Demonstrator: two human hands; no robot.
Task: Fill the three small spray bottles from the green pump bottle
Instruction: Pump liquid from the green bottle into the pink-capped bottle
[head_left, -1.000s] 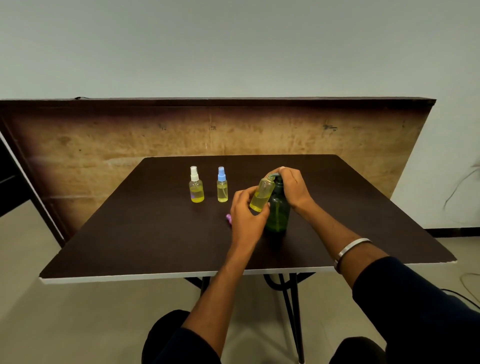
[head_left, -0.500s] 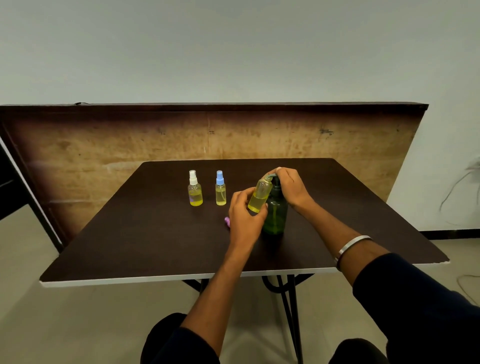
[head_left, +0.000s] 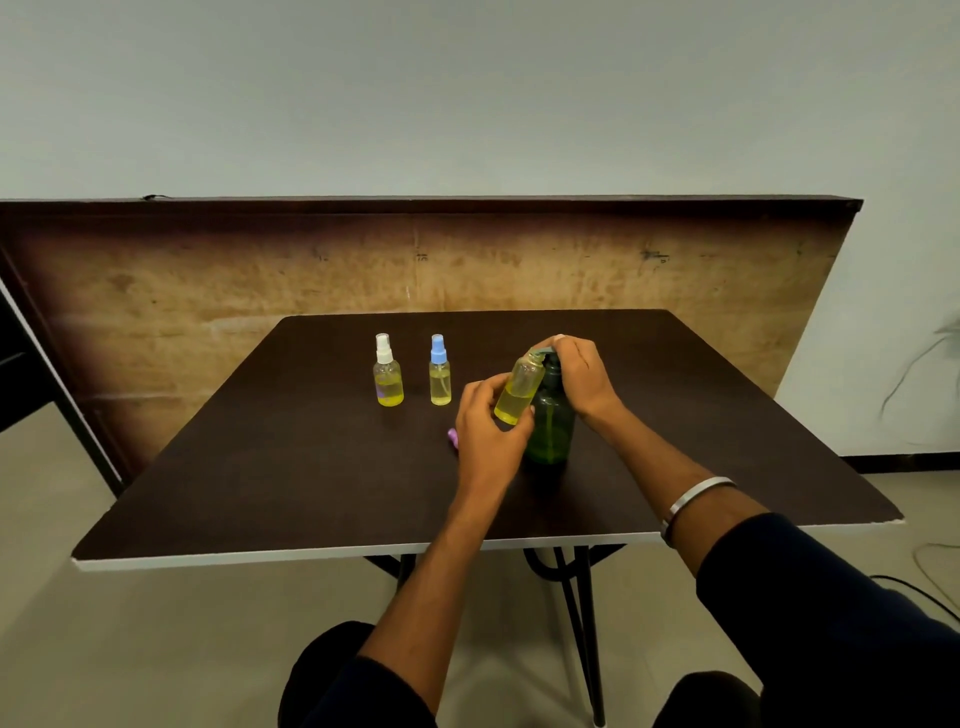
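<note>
A person sits at a dark brown tabletop (head_left: 260, 493), seen from a camera on their head. Near the centre stands the green pump bottle (head_left: 551, 426), upright. The right hand (head_left: 582, 376) rests over its pump head, fingers curled down around the top, a closed grip on the pump. A silver bangle (head_left: 693, 501) circles the right forearm.

The left hand (head_left: 485, 431), just at 9 o'clock of the green bottle, pinches an uncapped small spray bottle (head_left: 517, 388) between thumb and fingers. This bottle tilts with its open neck leaning toward 1 o'clock, up against the pump's spout. Yellow liquid fills roughly its lower half.

A small purple piece (head_left: 453, 435) lies on the tabletop at 9 o'clock of the left hand, partly hidden by it; what it is cannot be told.

Farther away, toward 11 o'clock from the hands, two more small spray bottles stand upright side by side, apart from each other. The white-capped bottle (head_left: 387, 373) is on the left, the blue-capped bottle (head_left: 440, 372) on the right. Both hold yellow liquid.

A worn wooden board (head_left: 208, 291) stands behind the tabletop against a pale wall (head_left: 467, 93).
</note>
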